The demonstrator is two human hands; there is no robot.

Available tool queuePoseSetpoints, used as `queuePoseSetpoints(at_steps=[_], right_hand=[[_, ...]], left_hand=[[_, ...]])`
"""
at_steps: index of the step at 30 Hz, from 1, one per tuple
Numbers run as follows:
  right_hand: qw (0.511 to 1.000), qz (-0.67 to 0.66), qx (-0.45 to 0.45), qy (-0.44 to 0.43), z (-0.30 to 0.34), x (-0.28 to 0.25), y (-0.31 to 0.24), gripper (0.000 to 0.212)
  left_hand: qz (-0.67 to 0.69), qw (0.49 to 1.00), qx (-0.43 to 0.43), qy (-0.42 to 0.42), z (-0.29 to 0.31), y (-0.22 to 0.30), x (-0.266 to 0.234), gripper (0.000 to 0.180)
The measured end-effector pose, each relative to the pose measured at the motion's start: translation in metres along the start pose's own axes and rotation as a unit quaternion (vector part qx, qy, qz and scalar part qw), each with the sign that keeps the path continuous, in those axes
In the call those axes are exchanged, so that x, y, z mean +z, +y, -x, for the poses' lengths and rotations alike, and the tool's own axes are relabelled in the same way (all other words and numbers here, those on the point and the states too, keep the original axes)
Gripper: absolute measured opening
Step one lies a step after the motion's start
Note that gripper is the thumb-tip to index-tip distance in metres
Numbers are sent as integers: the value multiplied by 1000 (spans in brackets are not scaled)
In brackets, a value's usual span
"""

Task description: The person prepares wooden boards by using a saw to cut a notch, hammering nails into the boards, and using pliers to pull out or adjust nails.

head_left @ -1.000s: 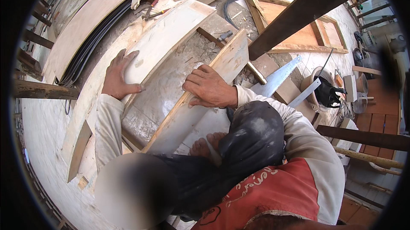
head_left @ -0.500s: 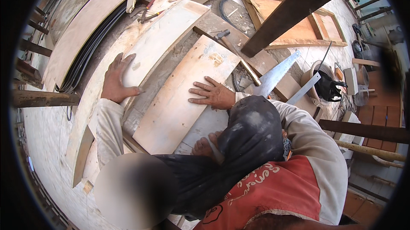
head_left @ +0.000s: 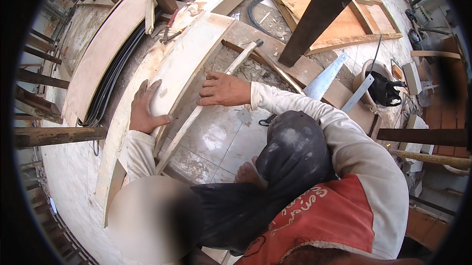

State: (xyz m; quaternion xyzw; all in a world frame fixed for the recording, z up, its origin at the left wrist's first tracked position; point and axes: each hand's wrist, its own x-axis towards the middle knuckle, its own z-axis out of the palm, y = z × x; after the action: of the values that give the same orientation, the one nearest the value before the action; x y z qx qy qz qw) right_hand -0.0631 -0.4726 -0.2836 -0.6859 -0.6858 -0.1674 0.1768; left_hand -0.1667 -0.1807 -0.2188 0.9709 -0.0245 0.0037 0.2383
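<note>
My left hand (head_left: 146, 107) lies on a long pale wooden beam (head_left: 189, 56), fingers spread, its thumb reaching the near edge. My right hand (head_left: 224, 90) is closed over the upper edge of a shorter wooden board (head_left: 181, 136). That board stands on its long side, so mostly its narrow edge shows, close along the beam's near side. Tiled floor (head_left: 211, 142) is visible between the board and my bent knee. Beyond my right hand lies a hammer (head_left: 280, 70), its head near the board's far end.
A handsaw (head_left: 324, 80) and a bucket (head_left: 365, 70) holding a black bag are on the right. Pincers (head_left: 169, 26) lie on the wood at the far left, near black cables (head_left: 115, 61). A dark post (head_left: 330, 16) slants across, before a wooden frame (head_left: 346, 46).
The shorter board has gone from lying flat to standing on edge, nearer the beam. My right hand has moved from resting on its face to gripping its edge.
</note>
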Motion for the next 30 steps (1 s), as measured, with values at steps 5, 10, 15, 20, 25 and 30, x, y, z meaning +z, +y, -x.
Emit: queuePoseSetpoints(at_steps=[5,10,15,20,25,30], right_hand=[[991,75,92,68,-2,11,-11,42],[982,97,132,94,6,32,-37,53],[978,94,169,77,9,36,-49,60],[977,85,190,41,0,38,-44,58],[980,43,191,32,4,36,-41,58],[982,9,187,27,10,35,-37,57]], left_hand=[[12,1000,11,1,-1,0,-1,109],[13,1000,7,-1,2,-5,1,108],[1,1000,5,-6,3,-8,1,109],[12,1000,8,-7,2,-2,0,109],[-1,1000,14,-8,2,0,0,110],[-57,998,-4,-23,6,18,4,113]])
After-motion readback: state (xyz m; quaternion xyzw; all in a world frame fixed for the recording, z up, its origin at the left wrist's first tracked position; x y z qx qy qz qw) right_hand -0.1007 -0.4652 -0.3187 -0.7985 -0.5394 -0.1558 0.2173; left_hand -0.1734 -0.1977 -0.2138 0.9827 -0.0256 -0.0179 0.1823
